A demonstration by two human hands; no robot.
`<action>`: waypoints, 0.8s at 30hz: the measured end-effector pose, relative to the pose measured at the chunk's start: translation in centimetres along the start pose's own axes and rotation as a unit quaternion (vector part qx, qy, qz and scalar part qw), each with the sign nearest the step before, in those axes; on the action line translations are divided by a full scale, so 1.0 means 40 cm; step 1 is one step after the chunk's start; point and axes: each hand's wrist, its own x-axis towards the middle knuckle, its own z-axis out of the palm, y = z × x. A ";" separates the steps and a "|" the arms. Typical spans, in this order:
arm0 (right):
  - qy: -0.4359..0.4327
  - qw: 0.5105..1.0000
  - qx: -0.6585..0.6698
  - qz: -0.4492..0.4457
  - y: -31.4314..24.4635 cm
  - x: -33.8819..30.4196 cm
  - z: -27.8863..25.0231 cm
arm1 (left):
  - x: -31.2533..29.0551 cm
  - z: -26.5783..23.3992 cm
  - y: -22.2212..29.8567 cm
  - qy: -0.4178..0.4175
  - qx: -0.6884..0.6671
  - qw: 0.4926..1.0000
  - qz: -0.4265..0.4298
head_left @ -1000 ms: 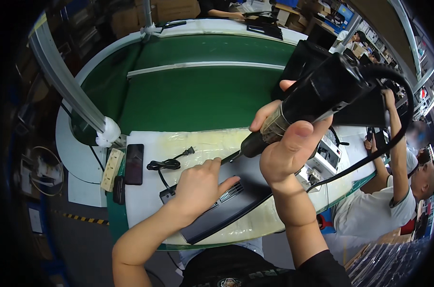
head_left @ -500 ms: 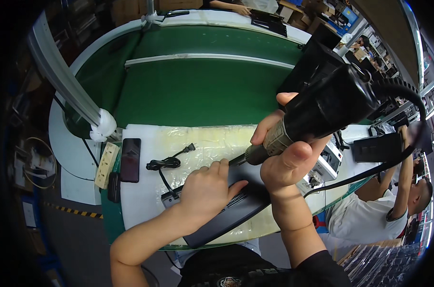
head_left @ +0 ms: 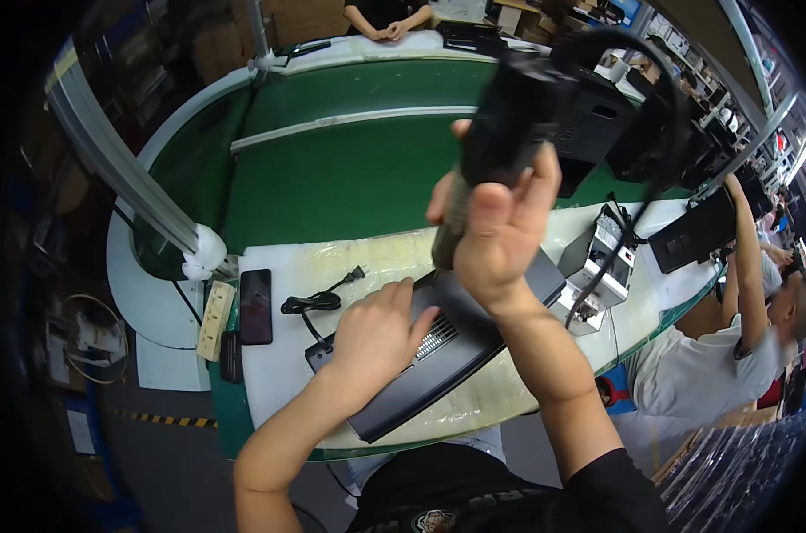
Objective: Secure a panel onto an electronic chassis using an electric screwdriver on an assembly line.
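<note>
One black driver (head_left: pixel 507 124) sits between the right hand's (head_left: pixel 496 244) gripping fingers; beneath the left hand's (head_left: pixel 374 336) unclenched fingers lies a dark casing (head_left: pixel 420 394).

I hold the black, corded power tool (head_left: pixel 509 120) tilted, motion-blurred, its lower end angled down toward the dark, flat, vented case (head_left: pixel 456 357), which lies slantwise near the surface's (head_left: pixel 358 253) near edge.

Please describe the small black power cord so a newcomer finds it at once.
On the pale worktop, find the dark flat case under the left hand. By its left end lies the power cord. It is bundled, its plug showing, whereas the tool in the right hand has a thick, arching cable.
</note>
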 end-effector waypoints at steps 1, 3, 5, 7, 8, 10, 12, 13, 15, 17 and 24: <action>0.034 0.999 -0.030 -0.030 -0.032 0.019 -0.026 | -0.006 -0.002 -0.009 0.053 -0.011 0.998 0.039; 0.087 0.992 -0.061 -0.068 -0.085 0.033 -0.120 | -0.031 -0.033 0.003 0.134 -0.068 0.988 0.043; 0.140 0.979 -0.122 -0.078 -0.140 0.009 -0.239 | -0.097 -0.050 -0.010 0.228 -0.124 0.965 -0.038; 0.175 0.956 -0.224 -0.078 -0.173 -0.034 -0.343 | -0.222 -0.015 -0.073 0.376 -0.150 0.905 -0.131; 0.185 0.933 -0.296 -0.091 -0.161 -0.064 -0.409 | -0.276 0.009 -0.098 0.391 -0.213 0.881 -0.161; 0.215 0.918 -0.325 -0.075 -0.131 -0.135 -0.533 | -0.294 0.052 -0.092 0.336 -0.311 0.867 -0.196; 0.221 0.903 -0.364 -0.047 -0.107 -0.191 -0.636 | -0.263 0.080 -0.031 0.267 -0.520 0.755 -0.297; 0.225 0.903 -0.361 -0.057 -0.080 -0.213 -0.672 | -0.248 0.077 -0.009 0.251 -0.563 0.735 -0.282; 0.216 0.905 -0.359 -0.076 -0.033 -0.237 -0.706 | -0.245 0.087 -0.008 0.237 -0.569 0.738 -0.275; 0.180 0.920 -0.345 -0.045 -0.011 -0.261 -0.720 | -0.239 0.103 -0.002 0.244 -0.581 0.734 -0.255; 0.151 0.943 -0.266 0.131 -0.098 -0.312 -0.562 | -0.233 0.165 0.012 0.318 -0.532 0.751 -0.228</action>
